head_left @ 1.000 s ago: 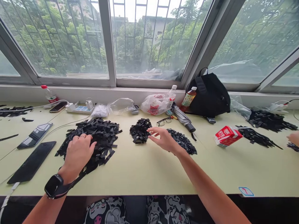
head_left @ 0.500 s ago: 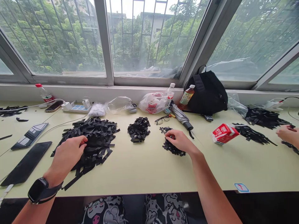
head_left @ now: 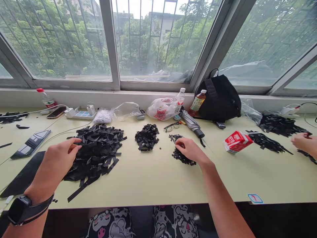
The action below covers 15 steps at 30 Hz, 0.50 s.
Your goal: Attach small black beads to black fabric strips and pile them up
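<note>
My left hand point(head_left: 55, 162), with a dark watch on the wrist, is at the left edge of a large heap of short black strips point(head_left: 99, 148). Its thumb and forefinger are pinched together, but I cannot make out anything between them. My right hand point(head_left: 190, 148) rests over a pile of small black round pieces point(head_left: 182, 158), fingertips closed and partly hidden among them. A smaller heap of black strips point(head_left: 146, 137) lies between the hands. One loose round piece point(head_left: 160, 148) sits between this heap and the right hand.
A red-and-white carton point(head_left: 237, 142) stands right of my right arm. Behind are glasses point(head_left: 172, 126), a folded umbrella point(head_left: 192, 124), a plastic bag point(head_left: 162, 110) and a black backpack point(head_left: 219, 99). Another person's hand point(head_left: 302, 142) is at far right. Phones lie at left.
My left hand has shifted left and slightly up, from over the heap to its edge. A small round piece now lies beside the smaller heap. My right hand has barely moved.
</note>
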Each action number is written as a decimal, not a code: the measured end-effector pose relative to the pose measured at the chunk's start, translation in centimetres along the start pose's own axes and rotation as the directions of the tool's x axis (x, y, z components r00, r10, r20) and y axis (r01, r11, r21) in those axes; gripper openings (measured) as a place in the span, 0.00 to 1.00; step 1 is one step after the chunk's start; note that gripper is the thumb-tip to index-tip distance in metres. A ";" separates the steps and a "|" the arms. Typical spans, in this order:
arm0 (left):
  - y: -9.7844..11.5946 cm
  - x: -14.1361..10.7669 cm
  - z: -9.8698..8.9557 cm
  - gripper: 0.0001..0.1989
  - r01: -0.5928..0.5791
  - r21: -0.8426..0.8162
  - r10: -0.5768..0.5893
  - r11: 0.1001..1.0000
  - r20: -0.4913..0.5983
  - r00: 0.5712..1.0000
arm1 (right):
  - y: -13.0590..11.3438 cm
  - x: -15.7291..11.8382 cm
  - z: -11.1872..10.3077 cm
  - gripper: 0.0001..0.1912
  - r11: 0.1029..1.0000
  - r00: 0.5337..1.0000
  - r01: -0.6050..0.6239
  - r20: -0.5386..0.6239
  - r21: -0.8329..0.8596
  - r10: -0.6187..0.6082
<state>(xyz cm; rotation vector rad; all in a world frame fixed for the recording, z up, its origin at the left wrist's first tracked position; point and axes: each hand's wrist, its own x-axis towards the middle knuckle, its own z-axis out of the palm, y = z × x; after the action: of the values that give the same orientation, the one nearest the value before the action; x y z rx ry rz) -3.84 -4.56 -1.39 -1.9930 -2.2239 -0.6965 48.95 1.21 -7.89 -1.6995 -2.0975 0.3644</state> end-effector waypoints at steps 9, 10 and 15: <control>0.2 0.2 0.2 0.12 -0.046 0.028 0.045 0.999 0.020 0.999 | -0.8 -0.3 -0.1 0.08 0.999 0.999 0.031 -0.030 -0.033 -0.032; 0.3 0.1 0.3 0.13 -0.065 0.059 0.065 0.996 -0.001 0.998 | -1.0 -0.2 -0.1 0.08 0.999 0.998 0.045 -0.049 -0.030 -0.046; 2.6 -0.4 1.1 0.19 -0.110 -0.003 0.110 0.994 -0.094 0.990 | -3.8 0.2 1.4 0.09 0.970 0.966 0.236 -0.125 0.063 -0.227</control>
<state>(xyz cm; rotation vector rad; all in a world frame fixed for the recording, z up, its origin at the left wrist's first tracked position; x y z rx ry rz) -1.03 -4.34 -1.80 -2.0242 -2.0452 -0.7702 44.94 0.64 -7.40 -1.3778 -2.1372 0.2642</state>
